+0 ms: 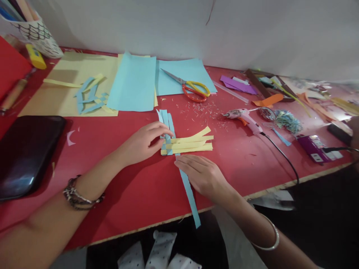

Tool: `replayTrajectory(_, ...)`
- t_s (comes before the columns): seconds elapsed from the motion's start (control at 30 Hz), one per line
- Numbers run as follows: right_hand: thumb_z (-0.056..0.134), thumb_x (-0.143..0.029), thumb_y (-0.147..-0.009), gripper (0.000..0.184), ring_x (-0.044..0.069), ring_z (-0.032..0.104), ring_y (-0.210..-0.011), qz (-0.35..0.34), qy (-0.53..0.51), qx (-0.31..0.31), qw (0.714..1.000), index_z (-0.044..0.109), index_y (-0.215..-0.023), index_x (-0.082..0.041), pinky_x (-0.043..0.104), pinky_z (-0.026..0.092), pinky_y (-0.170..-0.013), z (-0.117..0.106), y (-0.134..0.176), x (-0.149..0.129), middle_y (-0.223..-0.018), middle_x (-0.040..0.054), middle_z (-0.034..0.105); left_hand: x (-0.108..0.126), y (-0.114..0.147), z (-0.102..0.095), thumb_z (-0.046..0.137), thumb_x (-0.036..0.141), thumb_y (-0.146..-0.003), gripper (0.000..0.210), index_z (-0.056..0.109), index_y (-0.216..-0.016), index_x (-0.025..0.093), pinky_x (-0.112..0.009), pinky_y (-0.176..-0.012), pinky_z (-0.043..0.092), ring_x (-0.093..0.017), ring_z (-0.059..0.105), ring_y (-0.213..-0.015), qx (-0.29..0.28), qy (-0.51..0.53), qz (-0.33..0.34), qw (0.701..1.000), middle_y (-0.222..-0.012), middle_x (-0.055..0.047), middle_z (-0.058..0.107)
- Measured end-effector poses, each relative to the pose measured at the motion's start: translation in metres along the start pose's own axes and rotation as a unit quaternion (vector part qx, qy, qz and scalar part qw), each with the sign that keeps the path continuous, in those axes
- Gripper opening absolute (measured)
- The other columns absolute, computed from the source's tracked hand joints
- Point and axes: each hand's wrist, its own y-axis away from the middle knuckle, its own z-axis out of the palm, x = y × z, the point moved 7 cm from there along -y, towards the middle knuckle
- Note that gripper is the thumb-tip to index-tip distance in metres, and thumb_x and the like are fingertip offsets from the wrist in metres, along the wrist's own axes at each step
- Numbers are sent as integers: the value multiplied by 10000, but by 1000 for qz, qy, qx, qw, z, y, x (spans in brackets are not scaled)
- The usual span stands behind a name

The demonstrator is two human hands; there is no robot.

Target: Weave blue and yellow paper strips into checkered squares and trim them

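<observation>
A small weave of blue and yellow paper strips (193, 144) lies flat on the red table. My left hand (144, 141) is at its left side, with curved fingers and thumb gripping the weave near the upright blue strips (165, 116). One long blue paper strip (190, 198) runs through the weave and down past the table's front edge. My right hand (200, 175) holds this strip just below the yellow strips, fingers close together and fingertips on the paper. The yellow ends fan out to the right.
Blue sheets (131, 84) and scissors (186, 83) lie behind the weave; paper scraps (89, 95) are left of them. A glue gun (246, 118) with a cord lies to the right, near a brown tray (258, 84). A black case (28, 153) is at the left.
</observation>
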Motion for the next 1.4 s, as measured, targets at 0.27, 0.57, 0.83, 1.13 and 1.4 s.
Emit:
replayTrajectory(0.27, 380, -25, -851, 301, 180, 636, -957, 5, -16, 0, 1000, 652, -965, -86, 310, 547, -807, -1, 0, 2, -1005, 85, 693, 4, 3, -5, 392, 237, -829, 246, 638, -827, 241, -300, -791, 421, -153, 579, -857, -17, -67, 60, 996, -909, -10, 663)
replayTrajectory(0.57, 349, -60, -872, 304, 158, 637, -920, 19, -22, 4, 1000, 627, -988, -106, 274, 534, -765, -4, 0, 3, -988, 83, 692, 18, 7, 11, 371, 160, -849, 308, 658, -900, 259, -281, -751, 392, -147, 607, -867, -96, -172, 155, 968, -920, 7, 703)
replayTrajectory(0.83, 443, -163, -861, 187, 189, 615, -813, 92, -4, -58, 994, 627, -895, -149, 328, 510, -717, -15, -5, 56, -895, 92, 659, 28, 5, 18, 369, 112, -778, 262, 625, -764, 166, -276, -641, 419, -172, 592, -740, -84, -246, 144, 955, -816, -49, 672)
replayTrajectory(1.13, 421, -186, -880, 211, 163, 604, -849, 58, -51, -124, 989, 628, -918, -173, 300, 490, -734, -1, -12, 73, -932, 75, 655, 30, 5, 16, 354, 140, -780, 262, 609, -727, 177, -271, -587, 391, -138, 569, -629, -63, -243, 136, 958, -788, -27, 668)
replayTrajectory(1.4, 391, -196, -906, 259, 166, 579, -780, -1, 64, -65, 996, 647, -871, -175, 304, 435, -734, -25, -23, 59, -839, 55, 667, 31, 3, 17, 393, 282, -837, 305, 636, -689, 170, -286, -639, 402, -143, 589, -633, -25, -220, 113, 968, -731, -25, 668)
